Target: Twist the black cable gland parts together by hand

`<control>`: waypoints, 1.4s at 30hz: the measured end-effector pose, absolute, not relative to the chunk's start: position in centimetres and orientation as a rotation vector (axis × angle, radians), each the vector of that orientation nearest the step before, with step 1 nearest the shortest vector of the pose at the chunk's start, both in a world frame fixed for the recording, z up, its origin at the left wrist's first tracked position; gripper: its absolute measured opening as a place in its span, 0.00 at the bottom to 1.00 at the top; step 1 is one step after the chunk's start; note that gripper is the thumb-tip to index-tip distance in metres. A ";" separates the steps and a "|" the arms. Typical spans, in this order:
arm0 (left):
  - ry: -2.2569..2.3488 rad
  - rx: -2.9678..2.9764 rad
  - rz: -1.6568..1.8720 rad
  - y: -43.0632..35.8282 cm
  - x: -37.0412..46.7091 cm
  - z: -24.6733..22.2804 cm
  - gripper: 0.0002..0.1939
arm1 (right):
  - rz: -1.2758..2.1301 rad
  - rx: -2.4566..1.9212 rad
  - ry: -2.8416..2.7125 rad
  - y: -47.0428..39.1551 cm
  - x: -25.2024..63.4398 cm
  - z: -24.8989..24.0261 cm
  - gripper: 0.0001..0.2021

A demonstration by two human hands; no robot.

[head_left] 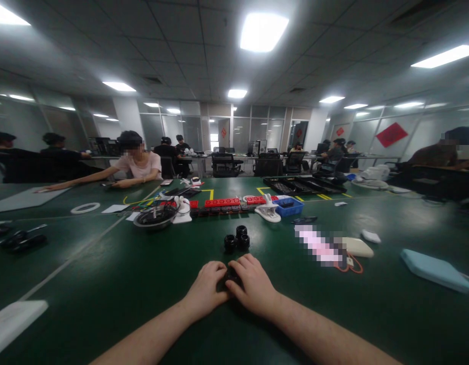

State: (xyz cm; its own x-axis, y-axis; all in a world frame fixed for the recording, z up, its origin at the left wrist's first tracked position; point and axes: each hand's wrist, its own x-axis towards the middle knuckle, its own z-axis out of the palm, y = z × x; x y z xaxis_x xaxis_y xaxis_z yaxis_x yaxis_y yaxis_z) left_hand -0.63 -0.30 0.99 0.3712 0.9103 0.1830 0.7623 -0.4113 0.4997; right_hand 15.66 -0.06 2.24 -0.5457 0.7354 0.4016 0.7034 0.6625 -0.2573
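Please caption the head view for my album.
Left hand and right hand hold a dark object near three black parts on a green table.

Left hand [207, 286] bare, right hand [253, 284] bare. Left forearm [153, 329], right forearm [318, 324] likewise uncovered as far as visible, smooth in outline, narrowing toward wrists [187, 307].

Dark object [233, 276] held between left hand [207, 285] and right hand [254, 285], mostly covered by them; exact shape unreadable. Both forearms [153, 329] run off the near edge. Near left: white slab [17, 322] cut by the picture's left edge, as is the pale mat [25, 199] farther back. Right: pink item [318, 246] pixelated (surface detail lost in the blocks). Blue bin's [293, 209] dark contents [287, 204] indistinct. Far seated people [338, 150]: too small to read.
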 end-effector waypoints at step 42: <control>1.645 2.349 0.402 0.6 -0.9 0.6 0.12 | 0.068 -0.897 -2.466 0.5 15.2 2.2 0.14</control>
State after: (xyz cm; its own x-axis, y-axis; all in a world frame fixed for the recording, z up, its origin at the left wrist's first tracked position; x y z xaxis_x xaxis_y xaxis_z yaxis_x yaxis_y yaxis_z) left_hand -0.89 0.57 0.59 0.3263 0.9416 0.0837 0.8739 -0.3342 0.3529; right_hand 15.19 0.47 2.23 -0.6515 0.6126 0.4474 0.5872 0.7807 -0.2139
